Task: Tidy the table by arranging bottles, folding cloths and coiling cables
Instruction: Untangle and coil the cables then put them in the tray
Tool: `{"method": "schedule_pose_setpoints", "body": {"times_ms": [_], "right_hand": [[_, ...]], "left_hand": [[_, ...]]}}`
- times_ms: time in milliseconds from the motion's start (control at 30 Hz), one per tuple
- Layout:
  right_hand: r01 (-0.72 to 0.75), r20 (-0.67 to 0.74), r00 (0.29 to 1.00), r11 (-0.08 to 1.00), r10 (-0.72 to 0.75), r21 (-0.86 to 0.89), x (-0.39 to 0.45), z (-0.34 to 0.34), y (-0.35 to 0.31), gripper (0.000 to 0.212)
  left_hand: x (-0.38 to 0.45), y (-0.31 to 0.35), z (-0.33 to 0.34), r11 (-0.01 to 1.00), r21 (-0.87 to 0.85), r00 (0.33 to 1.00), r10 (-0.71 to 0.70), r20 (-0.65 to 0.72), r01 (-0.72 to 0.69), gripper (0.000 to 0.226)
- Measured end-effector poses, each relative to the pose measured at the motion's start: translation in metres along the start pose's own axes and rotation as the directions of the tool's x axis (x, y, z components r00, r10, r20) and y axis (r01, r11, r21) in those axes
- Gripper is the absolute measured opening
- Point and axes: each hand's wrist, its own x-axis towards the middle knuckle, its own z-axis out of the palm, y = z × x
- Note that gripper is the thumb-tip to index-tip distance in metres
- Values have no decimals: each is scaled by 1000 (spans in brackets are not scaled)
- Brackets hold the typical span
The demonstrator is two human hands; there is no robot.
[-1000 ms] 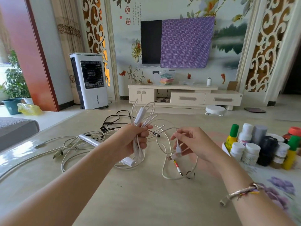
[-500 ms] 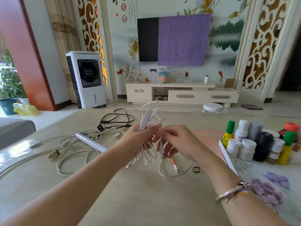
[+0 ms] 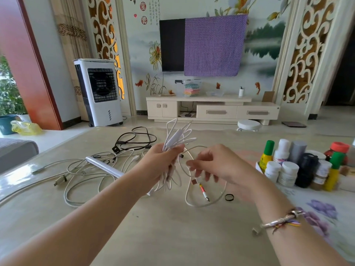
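My left hand grips a bundle of looped white cable above the middle of the table. The loops fan out above my fist and hang below it. My right hand is just to the right, fingers curled around the loose end of that same white cable. The tail of the white cable, with a red-and-white plug, dangles in a loop onto the table. A group of bottles stands upright at the right.
More white cables and a white bar lie tangled at the left. A black cable lies further back. A small black band lies right of the cable loop. A floral cloth covers the table's right side.
My right hand has drawn a little away from my left hand and lowered slightly, drawing out a strand of the white cable. The bundle in my left hand stays put.
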Motion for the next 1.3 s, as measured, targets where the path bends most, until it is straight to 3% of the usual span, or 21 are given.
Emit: {"method": "schedule_pose_setpoints", "body": {"times_ms": [133, 300, 567, 767, 867, 1000, 1167, 1300], "right_hand": [[-142, -116, 986, 972, 122, -186, -11, -44, 14, 25], [-327, 53, 921, 837, 387, -438, -22, -49, 21, 14], [-331, 72, 883, 724, 464, -605, -11, -24, 29, 20], [-264, 109, 890, 696, 442, -667, -14, -23, 30, 5], [-221, 66, 950, 809, 304, -544, -14, -32, 29, 9], [-99, -91, 992, 978, 83, -182, -9, -32, 19, 13], [113, -51, 993, 988, -108, 103, -9, -19, 1, 18], [96, -16, 995, 957, -95, 273, -11, -19, -2, 8]], "left_hand": [[0, -1, 5, 999, -35, 999, -33, -43, 32, 20], [-1, 0, 15, 992, -111, 998, -61, 12, 62, 23], [4, -8, 18, 989, -117, 992, -77, 102, 89, 13], [6, -11, 18, 977, -162, 988, -122, 94, 136, 11], [3, -10, 18, 985, -137, 990, -87, 111, 102, 10], [-1, -10, 17, 976, -200, 993, -68, 94, 86, 14], [-3, -6, 21, 977, -198, 994, -56, 99, 75, 21], [-4, -4, 22, 972, -226, 992, -39, 116, 65, 21]]}}
